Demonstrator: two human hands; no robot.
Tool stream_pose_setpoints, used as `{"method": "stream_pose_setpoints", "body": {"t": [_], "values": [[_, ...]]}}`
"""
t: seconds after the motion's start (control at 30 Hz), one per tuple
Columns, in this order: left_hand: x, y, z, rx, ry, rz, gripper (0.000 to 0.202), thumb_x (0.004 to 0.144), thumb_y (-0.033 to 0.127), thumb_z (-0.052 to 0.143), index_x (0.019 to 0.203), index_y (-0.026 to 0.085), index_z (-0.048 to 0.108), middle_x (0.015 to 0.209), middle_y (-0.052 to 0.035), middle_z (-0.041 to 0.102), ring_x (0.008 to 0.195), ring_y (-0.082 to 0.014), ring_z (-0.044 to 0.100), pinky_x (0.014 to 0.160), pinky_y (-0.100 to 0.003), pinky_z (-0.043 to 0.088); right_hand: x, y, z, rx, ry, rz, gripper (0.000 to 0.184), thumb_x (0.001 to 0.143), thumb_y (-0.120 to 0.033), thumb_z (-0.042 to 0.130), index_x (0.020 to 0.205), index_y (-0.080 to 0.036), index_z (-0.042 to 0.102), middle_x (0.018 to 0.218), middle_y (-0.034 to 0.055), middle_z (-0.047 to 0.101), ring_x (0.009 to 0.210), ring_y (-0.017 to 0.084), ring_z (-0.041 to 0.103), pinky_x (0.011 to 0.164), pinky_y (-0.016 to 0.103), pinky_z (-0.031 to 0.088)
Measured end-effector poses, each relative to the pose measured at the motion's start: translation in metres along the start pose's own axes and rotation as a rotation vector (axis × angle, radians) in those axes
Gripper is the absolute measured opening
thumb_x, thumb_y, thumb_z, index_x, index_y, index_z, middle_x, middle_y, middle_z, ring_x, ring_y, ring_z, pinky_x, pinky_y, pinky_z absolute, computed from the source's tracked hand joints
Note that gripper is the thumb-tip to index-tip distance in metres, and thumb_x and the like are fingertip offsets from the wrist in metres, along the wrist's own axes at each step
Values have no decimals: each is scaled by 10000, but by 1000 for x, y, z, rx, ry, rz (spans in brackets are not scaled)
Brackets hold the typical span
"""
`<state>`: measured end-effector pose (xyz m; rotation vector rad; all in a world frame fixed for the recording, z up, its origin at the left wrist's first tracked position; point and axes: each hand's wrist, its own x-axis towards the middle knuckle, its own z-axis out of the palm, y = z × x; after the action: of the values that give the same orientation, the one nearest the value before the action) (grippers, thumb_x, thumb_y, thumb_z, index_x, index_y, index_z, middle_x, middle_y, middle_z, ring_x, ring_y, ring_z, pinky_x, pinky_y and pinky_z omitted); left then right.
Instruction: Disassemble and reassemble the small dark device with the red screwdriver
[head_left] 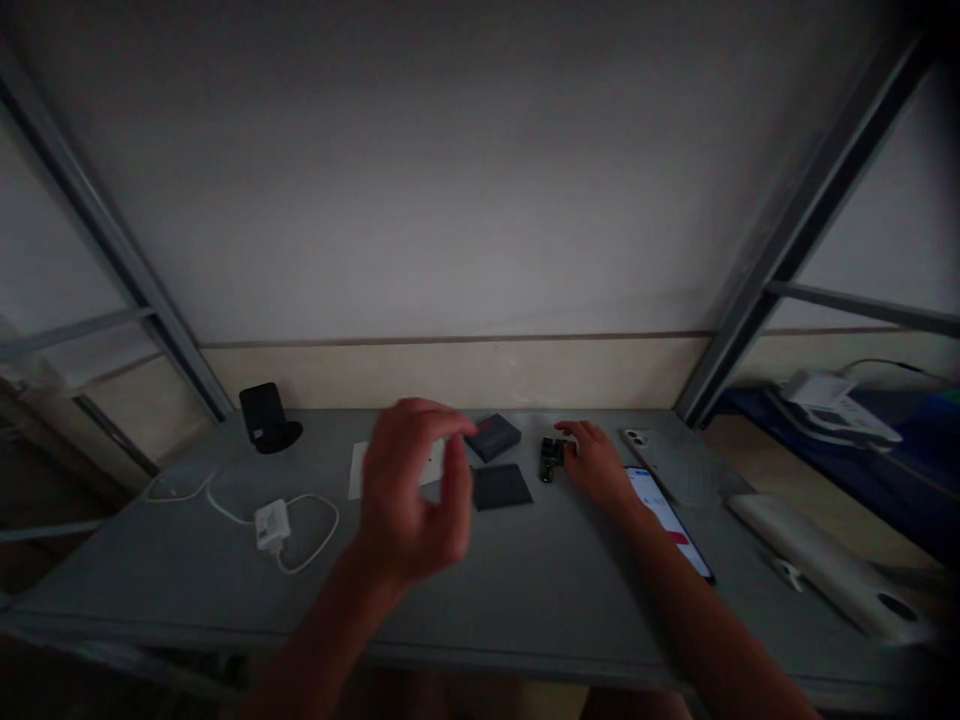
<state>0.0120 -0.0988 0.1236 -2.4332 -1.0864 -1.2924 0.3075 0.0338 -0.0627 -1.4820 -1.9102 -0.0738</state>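
Observation:
My left hand (416, 490) is raised above the desk, blurred by motion. Its thumb and forefinger curl toward each other in a pinch; anything between the tips is too small to make out. My right hand (596, 463) rests at a cluster of small dark pieces (549, 458) on the desk, its fingers bent over the right side of them. What those fingertips grip is hidden. Between the hands lie a dark box (493, 437) and, nearer me, a flat dark square (502, 487). A white sheet (358, 468) is partly hidden behind my left hand.
Beside my right forearm, a lit phone (670, 520) lies on the grey desk (525, 590), with another phone (634, 437) behind it. A pale long case (825, 565) is farther right. At left are a black stand (262, 415) and a white charger (272, 524) with its cable.

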Motion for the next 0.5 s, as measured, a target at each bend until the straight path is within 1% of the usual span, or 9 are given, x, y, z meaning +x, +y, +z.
{"method": "stream_pose_setpoints", "body": {"t": [0.03, 0.07, 0.13, 0.2, 0.23, 0.27, 0.33, 0.43, 0.5], "values": [[-1, -4, 13, -14, -65, 7, 293, 974, 303, 568, 1248, 209, 610, 1190, -99, 642, 1068, -229, 614, 939, -434, 534, -1, 0, 0, -12, -7, 5, 426, 821, -93, 486, 1219, -159, 623, 1130, 148, 664, 1062, 295, 606, 991, 448, 466], [-2, -10, 27, -27, -154, 13, 297, 967, 290, 568, 1252, 221, 611, 1182, -98, 641, 1086, -234, 602, 960, -435, 520, -3, 0, 0, -24, -15, 8, 444, 800, -93, 511, 1223, -160, 630, 1161, 151, 665, 1081, 306, 598, 997, 454, 456], [-9, -26, 59, -45, -385, 24, 349, 940, 305, 599, 1280, 226, 600, 1230, -104, 615, 1167, -257, 564, 1024, -453, 479, -5, -1, -2, -55, -47, 17, 469, 779, -109, 551, 1235, -171, 639, 1201, 142, 667, 1100, 316, 588, 998, 452, 443], [-19, -43, 88, -31, -560, 10, 477, 876, 385, 686, 1310, 210, 591, 1299, -125, 573, 1250, -305, 504, 1070, -492, 435, -6, -3, -3, -98, -112, 37, 453, 802, -148, 569, 1248, -186, 642, 1218, 129, 668, 1111, 314, 585, 993, 439, 431], [-25, -51, 98, -23, -633, 6, 515, 852, 410, 708, 1315, 215, 592, 1291, -126, 571, 1243, -320, 499, 1068, -510, 428, -7, -4, -4, -122, -150, 54, 439, 824, -175, 572, 1258, -193, 639, 1221, 127, 665, 1118, 313, 583, 990, 432, 426], [-32, -58, 106, -17, -669, -5, 545, 838, 419, 722, 1327, 220, 587, 1288, -126, 566, 1231, -326, 499, 1076, -525, 414, -7, -5, -5, -144, -184, 74, 426, 848, -209, 574, 1270, -200, 635, 1220, 129, 660, 1124, 312, 580, 986, 427, 422], [-47, -69, 115, -38, -688, -34, 607, 815, 418, 744, 1363, 231, 560, 1318, -130, 537, 1249, -331, 480, 1100, -533, 389, -7, -7, -7, -168, -225, 112, 413, 886, -300, 585, 1287, -210, 627, 1200, 142, 650, 1124, 319, 577, 975, 427, 419], [-68, -77, 115, -141, -661, -114, 687, 817, 408, 745, 1434, 262, 481, 1380, -125, 485, 1293, -318, 451, 1117, -514, 390, -7, -7, -10, -159, -260, 144, 471, 908, -461, 590, 1310, -216, 615, 1146, 153, 644, 1108, 332, 580, 975, 444, 418], [-79, -80, 114, -228, -620, -168, 630, 863, 375, 699, 1438, 268, 464, 1383, -115, 486, 1302, -291, 452, 1131, -485, 389, -8, -7, -11, -129, -281, 130, 555, 899, -523, 594, 1366, -223, 578, 1225, 164, 615, 1147, 336, 569, 1002, 457, 408]]}}
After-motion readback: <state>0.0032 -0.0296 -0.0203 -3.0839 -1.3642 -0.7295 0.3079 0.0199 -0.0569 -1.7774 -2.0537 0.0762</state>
